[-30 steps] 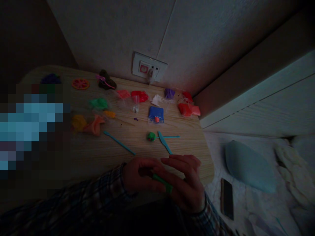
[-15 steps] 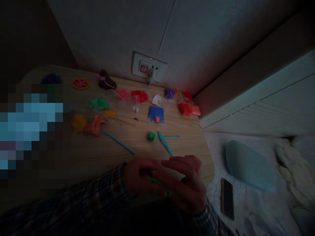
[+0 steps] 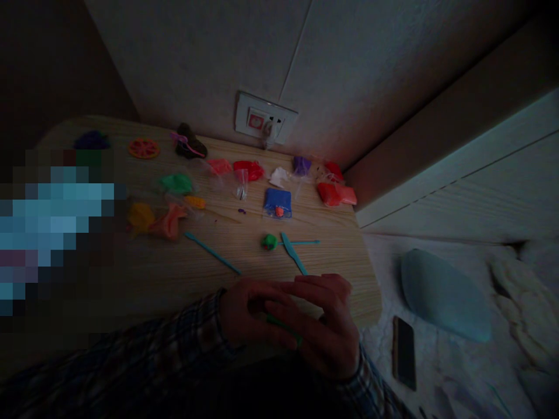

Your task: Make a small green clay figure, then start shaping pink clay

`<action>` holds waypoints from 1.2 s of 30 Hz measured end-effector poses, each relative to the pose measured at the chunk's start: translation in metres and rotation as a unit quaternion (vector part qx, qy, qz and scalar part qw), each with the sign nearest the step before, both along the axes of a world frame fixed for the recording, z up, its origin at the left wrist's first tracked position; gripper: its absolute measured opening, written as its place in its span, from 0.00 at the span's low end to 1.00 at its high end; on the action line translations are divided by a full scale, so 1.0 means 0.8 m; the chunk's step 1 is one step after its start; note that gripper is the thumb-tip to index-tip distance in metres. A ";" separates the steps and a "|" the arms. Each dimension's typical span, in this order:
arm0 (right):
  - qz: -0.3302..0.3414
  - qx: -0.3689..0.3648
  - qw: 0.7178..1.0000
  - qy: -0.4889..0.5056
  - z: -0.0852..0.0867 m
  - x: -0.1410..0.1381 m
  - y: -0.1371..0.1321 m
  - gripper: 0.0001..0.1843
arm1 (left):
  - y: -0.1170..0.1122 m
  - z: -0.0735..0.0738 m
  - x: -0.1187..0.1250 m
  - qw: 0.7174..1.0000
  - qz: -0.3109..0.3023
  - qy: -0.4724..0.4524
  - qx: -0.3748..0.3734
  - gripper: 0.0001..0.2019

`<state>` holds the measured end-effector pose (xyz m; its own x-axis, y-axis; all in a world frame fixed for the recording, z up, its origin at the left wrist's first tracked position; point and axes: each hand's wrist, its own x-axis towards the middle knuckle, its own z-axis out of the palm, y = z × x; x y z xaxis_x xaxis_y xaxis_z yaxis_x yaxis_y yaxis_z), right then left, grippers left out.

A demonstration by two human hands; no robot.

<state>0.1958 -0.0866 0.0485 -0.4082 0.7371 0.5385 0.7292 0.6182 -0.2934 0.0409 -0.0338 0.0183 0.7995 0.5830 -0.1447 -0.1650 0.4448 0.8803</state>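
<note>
Both hands (image 3: pixel 325 329); green piece (image 3: pixel 280 325) between

Left arm (image 3: pixel 148 352) slanting in from lower left, right arm (image 3: pixel 375 378) coming up from lower right, both wearing plaid sleeves. Left hand (image 3: pixel 257 311) and right hand (image 3: pixel 329 326) meeting low at center, bare. Left fingers curving toward right hand, thumb lying below them, gap showing between. Right hand showing its back, fingers spreading and pointing left, one crossing over left hand. Both hands gripping lightly, wrists bending inward. Right thumb hiding.
</note>
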 end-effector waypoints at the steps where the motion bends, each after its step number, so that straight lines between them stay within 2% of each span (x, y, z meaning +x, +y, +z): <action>1: 0.001 0.001 1.000 0.000 0.000 0.000 0.000 0.18 | -0.001 0.001 0.000 1.000 0.005 -0.001 -0.001 0.10; 4: 0.004 0.004 1.000 -0.002 0.000 -0.001 0.002 0.16 | -0.001 -0.001 0.000 1.000 0.017 -0.007 0.005 0.09; 10: -0.006 0.009 1.000 0.003 0.001 -0.003 0.004 0.16 | 0.001 -0.015 0.000 0.998 -0.005 -0.024 0.064 0.09; 17: -0.017 -0.001 1.000 -0.004 0.002 -0.002 0.004 0.17 | 0.002 -0.008 -0.001 0.999 0.000 0.015 0.043 0.15; 21: -0.017 -0.001 1.000 -0.004 0.003 -0.004 0.004 0.16 | 0.003 -0.009 -0.002 0.998 -0.017 0.016 0.058 0.15; 27: -0.008 0.007 1.000 -0.001 0.001 -0.003 0.002 0.15 | 0.003 -0.009 0.000 0.997 -0.005 0.013 0.071 0.15; 31: 0.004 0.012 1.000 0.000 0.000 -0.002 0.002 0.13 | 0.003 -0.008 0.001 0.998 -0.006 -0.007 0.059 0.12; 36: 0.000 0.005 1.000 -0.009 -0.001 0.001 0.001 0.16 | 0.000 -0.016 0.001 1.000 -0.019 -0.017 -0.015 0.15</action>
<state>0.1963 -0.0858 0.0481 -0.4178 0.7316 0.5387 0.7348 0.6208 -0.2733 0.0418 -0.0339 0.0052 0.8261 0.5476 -0.1334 -0.1776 0.4775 0.8605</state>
